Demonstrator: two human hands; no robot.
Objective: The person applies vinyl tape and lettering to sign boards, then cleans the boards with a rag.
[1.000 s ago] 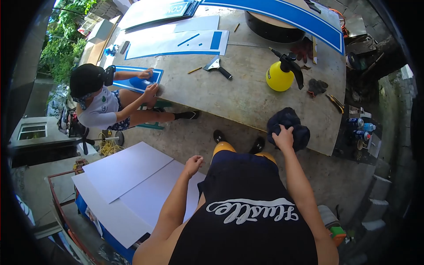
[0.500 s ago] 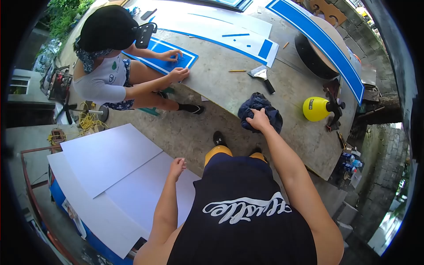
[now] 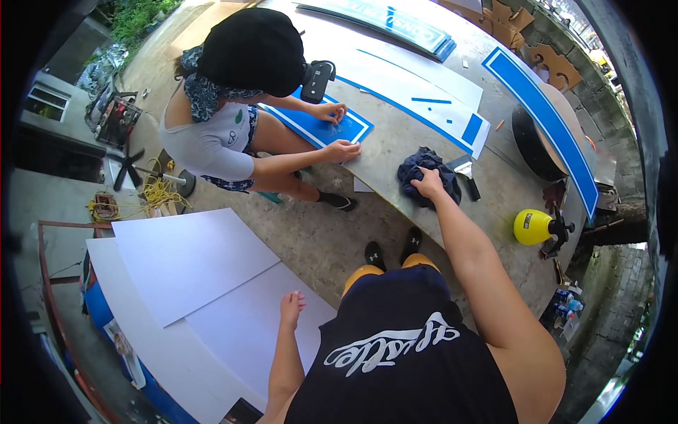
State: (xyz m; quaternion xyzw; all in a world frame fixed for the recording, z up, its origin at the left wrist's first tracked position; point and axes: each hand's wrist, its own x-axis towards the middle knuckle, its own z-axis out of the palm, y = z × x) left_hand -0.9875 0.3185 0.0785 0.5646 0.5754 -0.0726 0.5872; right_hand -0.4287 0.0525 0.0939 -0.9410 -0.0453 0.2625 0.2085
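On the near edge of the table my right hand (image 3: 428, 183) grips a bunched dark navy cloth (image 3: 418, 169), fingers pressed into its folds. The cloth lies right against a putty knife (image 3: 465, 173) with a wide pale blade and black handle. My left hand (image 3: 291, 309) hangs low at my side with loosely curled fingers and nothing in it. It overlaps large white sheets (image 3: 240, 311) in this view.
Across the table corner a co-worker (image 3: 212, 141) bends over a blue white-bordered panel (image 3: 300, 121). White sheeting with blue strips (image 3: 417, 99) covers the table's middle. A yellow pump sprayer (image 3: 531, 227) stands at right, near a long blue panel (image 3: 544, 131) on a round black-sided object (image 3: 533, 145).
My right hand has slid the cloth along the table up to the putty knife. I have stepped forward, and the view has shifted. My left hand stays low and empty.
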